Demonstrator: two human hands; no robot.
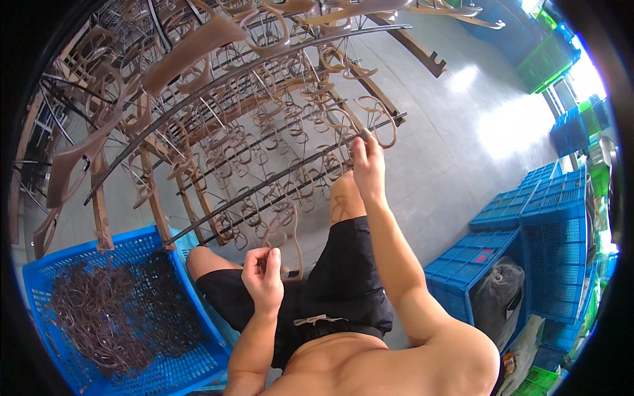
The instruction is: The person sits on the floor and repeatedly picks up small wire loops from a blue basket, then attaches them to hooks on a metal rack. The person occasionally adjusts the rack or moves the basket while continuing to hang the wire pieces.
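Head view: left hand (264, 277) pinching frame (299, 245), right hand (368, 155) second frame (395, 131) (one basket (66, 263) left).

Rods (257, 188) and brown frames (191, 56) crowding forward, gray floor (432, 165) opening rightward
Beyond the left fingers (253, 265), rods are blocking passage; right of the right fingers (374, 150), floor is leaving room until stacked blue crates (558, 244) are closing it off.

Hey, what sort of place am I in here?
Probably a workshop or small factory: many similar brown looped pieces hang on a rack, blue plastic crates are stacked to the right, and a blue basket holds tangled strips.
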